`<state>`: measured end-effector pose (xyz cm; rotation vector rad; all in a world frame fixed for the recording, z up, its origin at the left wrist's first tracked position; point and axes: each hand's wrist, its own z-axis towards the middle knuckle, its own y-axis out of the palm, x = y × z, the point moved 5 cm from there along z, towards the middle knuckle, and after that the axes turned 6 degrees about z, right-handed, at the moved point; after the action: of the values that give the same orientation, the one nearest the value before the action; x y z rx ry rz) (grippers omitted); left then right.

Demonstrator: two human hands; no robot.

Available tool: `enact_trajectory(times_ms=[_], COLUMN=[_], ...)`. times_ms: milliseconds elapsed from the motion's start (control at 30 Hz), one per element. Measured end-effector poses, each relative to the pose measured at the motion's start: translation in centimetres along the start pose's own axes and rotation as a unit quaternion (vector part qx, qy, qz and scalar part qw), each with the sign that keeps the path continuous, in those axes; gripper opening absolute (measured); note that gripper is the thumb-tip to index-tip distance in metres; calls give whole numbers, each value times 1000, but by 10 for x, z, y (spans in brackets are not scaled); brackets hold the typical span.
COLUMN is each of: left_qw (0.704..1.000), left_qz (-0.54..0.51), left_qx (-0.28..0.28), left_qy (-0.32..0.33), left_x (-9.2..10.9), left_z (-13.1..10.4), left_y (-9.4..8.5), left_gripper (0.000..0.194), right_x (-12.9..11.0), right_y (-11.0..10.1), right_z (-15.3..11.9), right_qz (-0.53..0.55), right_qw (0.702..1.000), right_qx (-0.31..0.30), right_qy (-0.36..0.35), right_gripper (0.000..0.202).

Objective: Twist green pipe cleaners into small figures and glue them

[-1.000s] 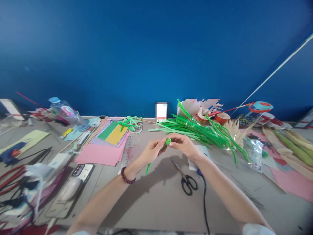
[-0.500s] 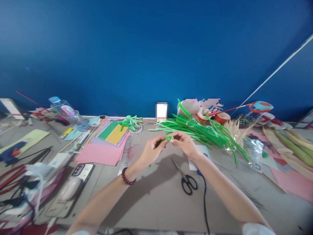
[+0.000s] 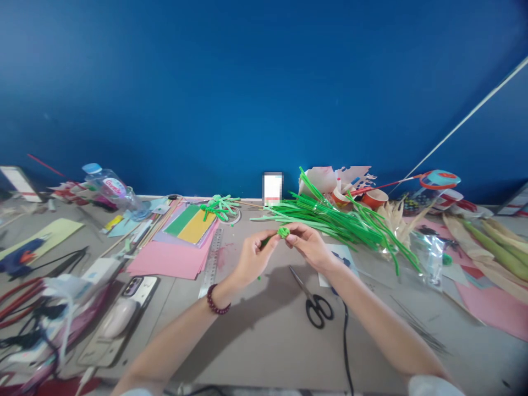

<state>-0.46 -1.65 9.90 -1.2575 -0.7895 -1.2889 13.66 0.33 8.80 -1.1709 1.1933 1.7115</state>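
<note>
My left hand (image 3: 256,256) and my right hand (image 3: 310,246) meet above the middle of the table. Between their fingertips is a small bright green coiled pipe cleaner (image 3: 283,232). My right thumb and fingers pinch the coil from the right. The left fingers are closed around a darker green stretch that runs towards the palm, and a tiny green bit shows below that hand. Black-handled scissors (image 3: 314,302) lie on the table below the right hand, blades apart from both hands. Behind the hands rests a large bunch of green pipe cleaners (image 3: 346,220).
Pink paper sheets (image 3: 169,258) and a clear ruler (image 3: 211,261) lie to the left, with a phone (image 3: 142,289) under a white mouse (image 3: 119,318). A plastic bottle (image 3: 111,184) leans at the back left. Right of the scissors runs a black cable (image 3: 346,341).
The green coil has shifted slightly left and turned, showing more of its face. The left hand has moved a little, and the green bit below it has shifted right. The scissors have not moved.
</note>
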Motion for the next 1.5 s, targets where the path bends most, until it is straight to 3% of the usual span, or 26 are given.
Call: enact_trajectory(times_ms=[300,633,733,867,967,1100,1300,1500], left_qw=[970,928,949,994,999,995,999,998], left_qz=[-187,-239,-203,-90,13,43,8,-20], left_qx=[-101,-231,-196,-60,-22,11,-14,-59], left_qy=[-115,-171,-139,-31,41,85,28,-3], left_x=[-4,-12,-9,4,13,13,4,0], left_z=[0,-3,0,2,-1,-4,-2,2], left_y=[10,21,18,5,3,3,1,2], left_gripper=[41,41,37,48,37,22,20,18], right_x=[-8,-16,-16,-14,-13,-12,-14,-21], right_y=[4,8,4,-3,-2,-1,0,-2], right_z=[-3,-3,-2,1,2,1,0,-2], right_qz=[-43,-37,-59,-87,-101,-110,-134,-181], right_qw=[999,998,998,995,994,994,991,979], right_qx=[-7,-56,-20,44,42,26,5,-84], right_qy=[-15,-8,-7,-13,-8,-4,8,34], right_gripper=[39,26,27,30,30,28,28,32])
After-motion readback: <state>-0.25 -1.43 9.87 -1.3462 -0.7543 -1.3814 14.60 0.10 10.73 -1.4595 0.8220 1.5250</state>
